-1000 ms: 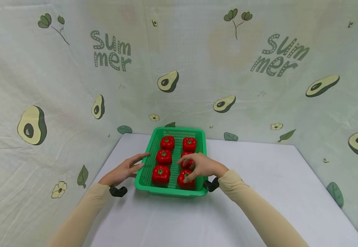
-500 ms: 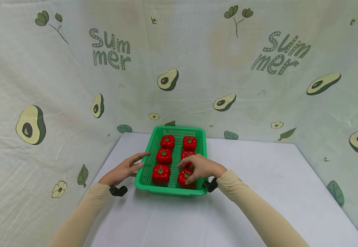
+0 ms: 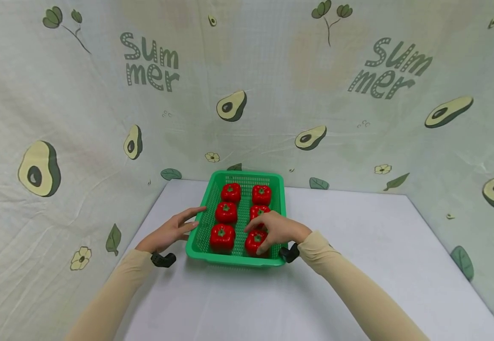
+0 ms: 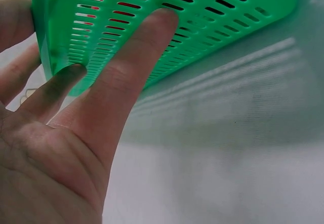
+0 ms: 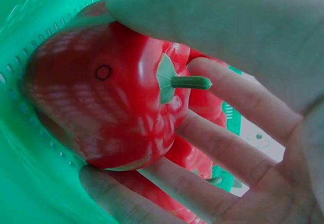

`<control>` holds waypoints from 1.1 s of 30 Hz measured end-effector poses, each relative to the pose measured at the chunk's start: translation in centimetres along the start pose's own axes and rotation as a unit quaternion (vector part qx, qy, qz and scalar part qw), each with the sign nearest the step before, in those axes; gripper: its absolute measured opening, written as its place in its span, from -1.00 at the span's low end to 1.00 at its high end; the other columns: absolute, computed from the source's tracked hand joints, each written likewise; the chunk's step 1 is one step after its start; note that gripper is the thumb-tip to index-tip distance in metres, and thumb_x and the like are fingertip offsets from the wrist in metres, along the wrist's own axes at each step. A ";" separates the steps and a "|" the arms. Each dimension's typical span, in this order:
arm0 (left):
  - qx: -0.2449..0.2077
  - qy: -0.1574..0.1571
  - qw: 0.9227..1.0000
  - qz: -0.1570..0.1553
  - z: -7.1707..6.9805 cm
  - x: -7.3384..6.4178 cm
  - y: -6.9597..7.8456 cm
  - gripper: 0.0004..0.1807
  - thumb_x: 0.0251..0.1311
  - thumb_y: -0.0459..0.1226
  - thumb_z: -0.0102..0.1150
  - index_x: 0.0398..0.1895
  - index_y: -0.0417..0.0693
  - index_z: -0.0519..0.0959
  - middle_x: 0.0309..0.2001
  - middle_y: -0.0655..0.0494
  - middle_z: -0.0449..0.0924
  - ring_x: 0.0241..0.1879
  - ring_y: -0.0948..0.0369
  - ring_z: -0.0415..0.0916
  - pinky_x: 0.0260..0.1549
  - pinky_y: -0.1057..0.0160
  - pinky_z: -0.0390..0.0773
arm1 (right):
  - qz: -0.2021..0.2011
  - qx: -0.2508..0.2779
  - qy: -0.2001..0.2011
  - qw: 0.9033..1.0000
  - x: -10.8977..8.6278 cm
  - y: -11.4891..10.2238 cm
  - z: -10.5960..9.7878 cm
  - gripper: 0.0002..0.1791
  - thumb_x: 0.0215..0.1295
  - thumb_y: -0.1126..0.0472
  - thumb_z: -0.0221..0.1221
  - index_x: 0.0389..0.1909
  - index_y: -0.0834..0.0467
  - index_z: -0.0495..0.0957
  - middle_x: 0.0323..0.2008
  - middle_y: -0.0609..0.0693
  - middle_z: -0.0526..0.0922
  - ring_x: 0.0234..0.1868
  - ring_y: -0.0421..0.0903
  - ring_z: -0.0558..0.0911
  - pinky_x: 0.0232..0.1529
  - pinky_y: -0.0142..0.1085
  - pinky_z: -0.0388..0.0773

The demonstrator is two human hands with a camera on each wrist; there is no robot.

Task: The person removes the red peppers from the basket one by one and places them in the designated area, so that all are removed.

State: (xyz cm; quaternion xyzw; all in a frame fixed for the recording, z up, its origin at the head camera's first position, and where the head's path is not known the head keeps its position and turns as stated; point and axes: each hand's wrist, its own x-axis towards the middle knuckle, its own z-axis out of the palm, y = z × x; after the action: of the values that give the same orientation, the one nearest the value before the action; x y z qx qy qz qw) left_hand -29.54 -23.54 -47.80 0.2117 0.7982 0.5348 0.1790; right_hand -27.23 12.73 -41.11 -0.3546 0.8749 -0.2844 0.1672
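A green slotted basket (image 3: 242, 263) stands on the table, holding several red bell peppers in two rows. My right hand (image 3: 276, 228) reaches inside and grips the front-right bell pepper (image 3: 254, 242), thumb on one side and fingers round the other. In the right wrist view this bell pepper (image 5: 106, 92) has its green stem toward the palm and still sits against the basket wall. My left hand (image 3: 168, 232) touches the basket's left side with nearly straight fingers. In the left wrist view, fingertips (image 4: 164, 21) rest on the outside of the slotted wall.
Other bell peppers (image 3: 222, 237) sit in the left row and behind the gripped one. A white table (image 3: 349, 237) extends to the right and front. Printed cloth (image 3: 268, 85) hangs behind and along both sides.
The head view has tilted slightly, so the scene sits a little higher. My right fingers have settled on the front-right bell pepper; the left hand keeps its place at the basket.
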 end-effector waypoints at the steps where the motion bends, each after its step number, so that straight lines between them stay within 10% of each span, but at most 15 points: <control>1: 0.001 0.001 1.000 -0.001 0.0 0.0 0.0 -0.42 0.50 -0.05 0.00 0.53 0.38 0.16 0.51 0.22 0.06 0.38 -0.04 0.19 0.05 -0.13 0.54 | 0.001 -0.002 0.000 1.000 0.0 0.0 0.0 -0.39 -0.01 0.22 0.55 0.14 0.14 0.63 0.06 -0.03 0.64 0.09 0.01 0.51 -0.08 -0.20 0.58; 33: -0.030 0.002 1.000 0.005 -0.1 0.2 -0.2 -0.41 0.50 -0.10 0.03 0.53 0.25 0.19 0.52 0.10 0.05 0.35 -0.09 0.26 0.04 -0.15 0.54 | 0.002 0.045 0.015 0.999 0.1 0.3 -1.0 -0.44 -0.03 0.14 0.56 0.08 -0.02 0.66 0.07 -0.06 0.61 0.07 -0.03 0.50 -0.11 -0.24 0.61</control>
State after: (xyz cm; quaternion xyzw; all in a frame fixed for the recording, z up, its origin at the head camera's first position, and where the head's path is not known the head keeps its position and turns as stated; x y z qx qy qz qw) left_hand -29.81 -23.56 -47.98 0.2093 0.7810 0.5601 0.1804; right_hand -27.99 13.21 -40.56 -0.3407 0.8642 -0.3285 0.1709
